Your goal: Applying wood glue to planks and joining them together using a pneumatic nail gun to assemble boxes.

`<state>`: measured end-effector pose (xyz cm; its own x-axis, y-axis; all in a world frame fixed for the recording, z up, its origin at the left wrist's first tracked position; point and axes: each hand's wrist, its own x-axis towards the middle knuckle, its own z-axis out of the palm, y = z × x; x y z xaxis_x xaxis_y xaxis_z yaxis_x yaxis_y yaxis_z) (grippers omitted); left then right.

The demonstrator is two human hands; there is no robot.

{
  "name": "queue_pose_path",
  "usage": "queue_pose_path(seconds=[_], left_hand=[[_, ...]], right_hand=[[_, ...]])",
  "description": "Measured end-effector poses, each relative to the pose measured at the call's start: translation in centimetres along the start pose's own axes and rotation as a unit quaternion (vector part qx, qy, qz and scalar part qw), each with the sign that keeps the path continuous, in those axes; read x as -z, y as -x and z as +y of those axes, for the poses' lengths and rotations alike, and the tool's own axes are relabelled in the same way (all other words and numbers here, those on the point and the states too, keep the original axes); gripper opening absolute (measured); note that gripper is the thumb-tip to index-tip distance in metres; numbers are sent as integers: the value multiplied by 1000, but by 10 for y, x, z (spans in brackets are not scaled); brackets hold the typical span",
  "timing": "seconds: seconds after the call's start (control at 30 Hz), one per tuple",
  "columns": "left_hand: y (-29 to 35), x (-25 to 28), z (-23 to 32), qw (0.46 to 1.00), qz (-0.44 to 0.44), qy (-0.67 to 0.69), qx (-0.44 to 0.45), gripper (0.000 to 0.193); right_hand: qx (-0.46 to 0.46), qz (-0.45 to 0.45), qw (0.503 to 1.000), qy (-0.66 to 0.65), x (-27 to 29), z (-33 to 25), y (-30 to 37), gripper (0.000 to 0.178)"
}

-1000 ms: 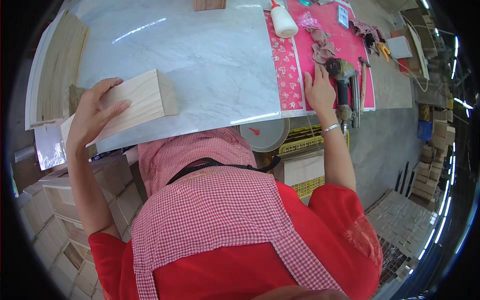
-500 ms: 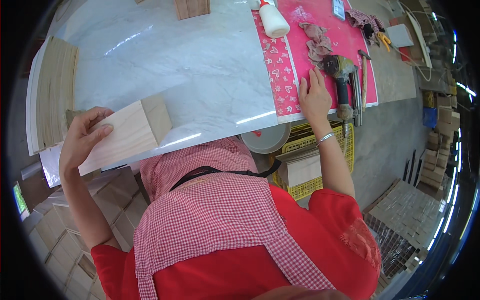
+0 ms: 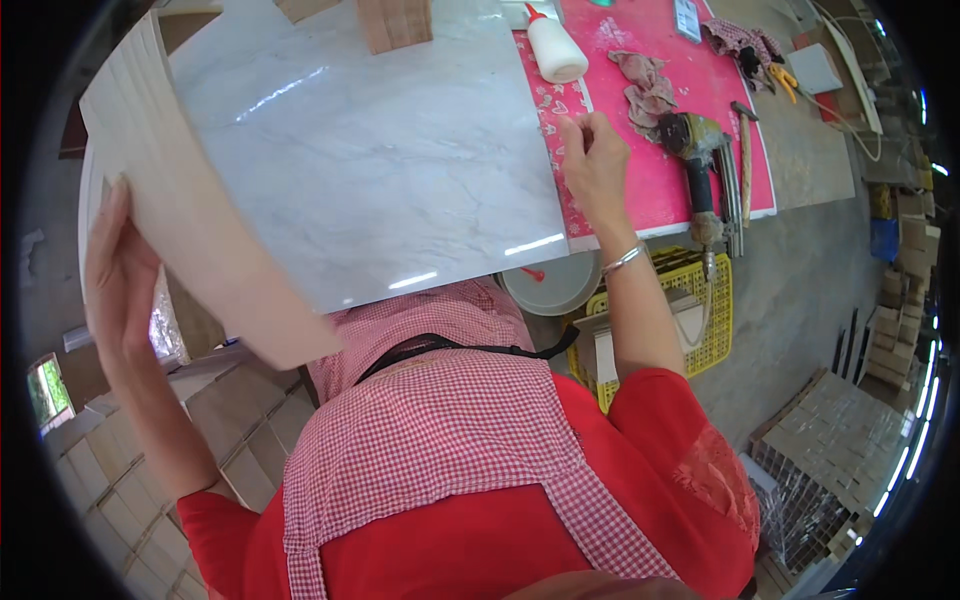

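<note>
My left hand point(image 3: 125, 275) grips the outer side of a long pale wooden piece point(image 3: 215, 225), tilted and partly blurred, at the table's left end. Its lower end reaches past the front edge towards my apron; I cannot tell whether it is a board or a box. Above the pink mat point(image 3: 660, 190), my right hand point(image 3: 600, 170) has its fingers curled in; what they hold, if anything, is hidden. A white squeeze bottle point(image 3: 557, 50) with a red tip lies beyond it. To its right are a crumpled rag point(image 3: 648, 88) and a nail gun point(image 3: 697, 165).
Wooden blocks point(image 3: 395, 25) stand at the far side of the marbled tabletop point(image 3: 400, 150). A hammer point(image 3: 745, 150) lies right of the nail gun. Below the front edge are a grey basin point(image 3: 555, 288) and a yellow crate point(image 3: 715, 335) with wooden pieces. Stacked wooden boxes point(image 3: 130, 480) fill the lower left.
The wooden piece in my left hand has swung from lying at the front edge to a steep tilt. My right hand has moved left and its fingers have curled.
</note>
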<state>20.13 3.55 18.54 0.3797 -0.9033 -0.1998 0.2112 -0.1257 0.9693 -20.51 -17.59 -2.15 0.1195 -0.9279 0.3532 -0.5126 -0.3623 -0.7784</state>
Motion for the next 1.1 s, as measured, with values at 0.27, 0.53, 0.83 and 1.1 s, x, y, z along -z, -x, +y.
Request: queue_pose_path(seconds=[0.27, 0.53, 0.83, 1.1], left_hand=[[41, -74, -110, 963, 130, 236, 15, 43], [61, -84, -167, 912, 248, 324, 43, 39], [65, -68, -190, 909, 209, 342, 113, 24], [79, -105, -169, 981, -112, -89, 133, 19]], right_hand=[[37, 33, 996, 79, -13, 17, -59, 36], [15, 70, 991, 117, -29, 24, -91, 48], [42, 23, 973, 226, -57, 33, -85, 77], [25, 39, 978, 202, -54, 42, -85, 76]])
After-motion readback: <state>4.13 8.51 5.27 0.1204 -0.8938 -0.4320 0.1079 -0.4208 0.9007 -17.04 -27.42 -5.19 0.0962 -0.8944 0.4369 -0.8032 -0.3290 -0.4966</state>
